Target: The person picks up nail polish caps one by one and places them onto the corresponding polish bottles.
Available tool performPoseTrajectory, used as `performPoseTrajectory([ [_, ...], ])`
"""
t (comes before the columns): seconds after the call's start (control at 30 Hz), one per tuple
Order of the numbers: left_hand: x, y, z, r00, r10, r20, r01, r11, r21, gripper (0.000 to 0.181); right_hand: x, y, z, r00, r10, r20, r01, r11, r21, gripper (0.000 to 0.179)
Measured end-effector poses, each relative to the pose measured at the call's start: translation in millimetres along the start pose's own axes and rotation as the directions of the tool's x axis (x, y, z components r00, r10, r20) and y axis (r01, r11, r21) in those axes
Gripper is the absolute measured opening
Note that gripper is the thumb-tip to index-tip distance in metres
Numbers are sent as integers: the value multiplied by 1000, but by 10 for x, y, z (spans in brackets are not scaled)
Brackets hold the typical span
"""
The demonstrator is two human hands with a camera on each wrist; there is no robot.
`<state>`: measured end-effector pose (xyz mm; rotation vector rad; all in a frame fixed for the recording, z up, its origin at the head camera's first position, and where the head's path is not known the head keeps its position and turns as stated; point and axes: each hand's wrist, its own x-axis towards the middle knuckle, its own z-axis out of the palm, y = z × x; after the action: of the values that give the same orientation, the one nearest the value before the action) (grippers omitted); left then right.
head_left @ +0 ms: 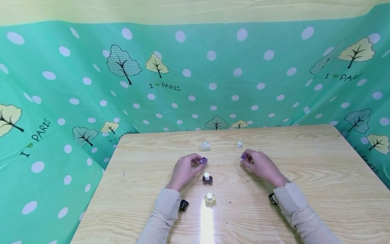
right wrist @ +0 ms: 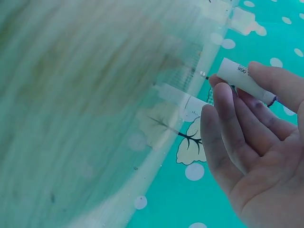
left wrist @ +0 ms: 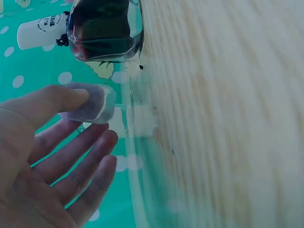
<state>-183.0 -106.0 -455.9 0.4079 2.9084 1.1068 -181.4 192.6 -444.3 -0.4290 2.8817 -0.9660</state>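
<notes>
My left hand [head_left: 185, 169] pinches a small purple nail polish bottle [head_left: 203, 161] between thumb and fingers; its neck is uncapped. In the left wrist view, the thumb lies across this bottle [left wrist: 97, 104], near the wooden table. The right hand [head_left: 259, 164] pinches a white nail polish cap [right wrist: 240, 76], its purple-stained end turned away from the table. Behind the left hand stands an uncapped clear bottle [head_left: 205, 146]. Another white cap [head_left: 240, 143] stands with its brush up beyond the right hand. A capped dark red bottle [head_left: 207, 180] stands close in front of the purple bottle.
A yellowish bottle with a white cap [head_left: 210, 200] stands nearer the front of the wooden table [head_left: 137, 162]. Dark wrist cameras [head_left: 183, 205] sit at both sleeves. A green dotted curtain [head_left: 195, 84] hangs behind the table. Small dark specks dot the tabletop.
</notes>
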Motion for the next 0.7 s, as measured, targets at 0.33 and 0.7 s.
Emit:
performPoseTrajectory([
  [0.33, -74, -6, -60, 998, -28, -56, 28, 1000, -10, 24, -34, -17, -45, 999, -18, -43, 18, 1000, -3, 14],
  [0.7, -145, 24, -154, 995, -27, -93, 24, 999, -25, 23, -81, -73, -91, 999, -24, -39, 23, 1000, -5, 13],
])
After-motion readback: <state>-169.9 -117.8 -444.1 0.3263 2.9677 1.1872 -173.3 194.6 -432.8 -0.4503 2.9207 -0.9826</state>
